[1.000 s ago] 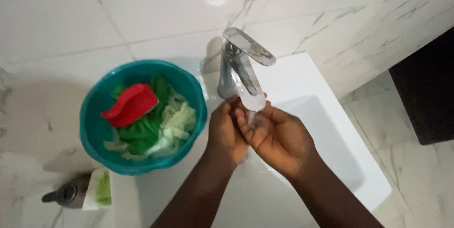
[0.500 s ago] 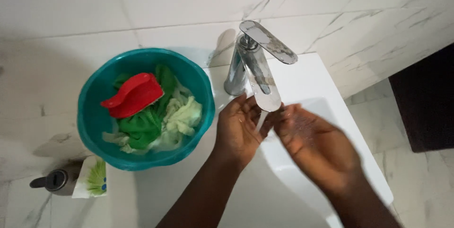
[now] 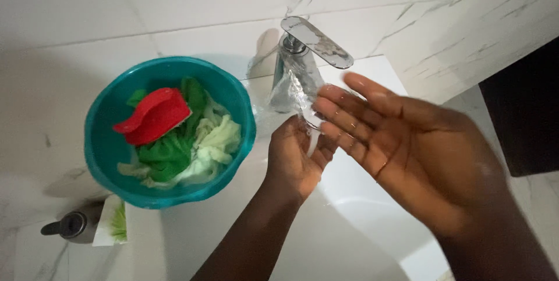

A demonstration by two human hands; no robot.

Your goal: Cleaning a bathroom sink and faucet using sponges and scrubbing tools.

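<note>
Held the right hand point(image 3: 407, 153) flat, fingers spread, gripping nothing, fingertips beside the water stream point(image 3: 312, 139) under the chrome tap point(image 3: 303, 71) at the white sink point(image 3: 349, 223) back edge. Cupped the left hand point(image 3: 297, 158) loosely beneath the stream. Stood a teal basin point(image 3: 105, 158) of greens left of the tap, marble-look tiles point(image 3: 174, 1) behind.

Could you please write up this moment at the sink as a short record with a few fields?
Setting: white sink against marble-look tiles
Left hand: cupped under the water stream, holds nothing
Right hand: open, palm up, beside the stream, empty
Tap: chrome, single lever, water running
Basin: teal, on the counter left of the tap, holding green leaves and a red scoop
Counter left: pump bottle
</note>
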